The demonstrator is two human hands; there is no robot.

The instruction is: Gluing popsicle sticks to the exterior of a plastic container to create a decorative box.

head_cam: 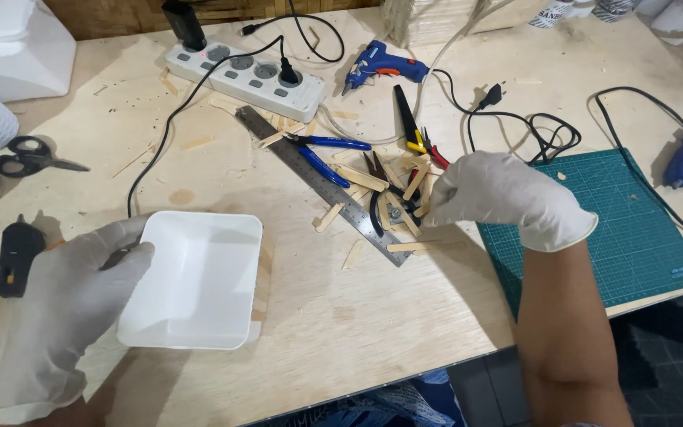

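- Head view, and we're looking straight down at our plywood table [341, 316], both of our hands in white gloves.
- Our left hand [65, 308] comes in from the lower left, fingers spread along the left rim of a white plastic tray [195, 281], thumb on top; the grip is closed on that edge.
- That tray lies low over the tabletop, open side up, well back from the table's near edge.
- Our right hand [499, 194] arches over from the right, forearm bare, wrist bent down, fingertips pinched together at the edge of a heap of wooden craft sticks [405, 194]; whether a stick is actually between the fingers, we cannot tell.
- Tools are mixed into that heap: blue-handled pliers [326, 150], yellow and red cutters [420, 142], a steel ruler [318, 178] running diagonally past it.
- Just right of our right hand lies a green cutting mat [626, 229], its corner hanging past the table's near edge.
- Open room: bare wood between tray and ruler, and a wide strip along the front edge.
- Farther back it's crowded: a power strip [254, 75], black cables, a blue glue gun [381, 63]; scissors [29, 156] on the left.
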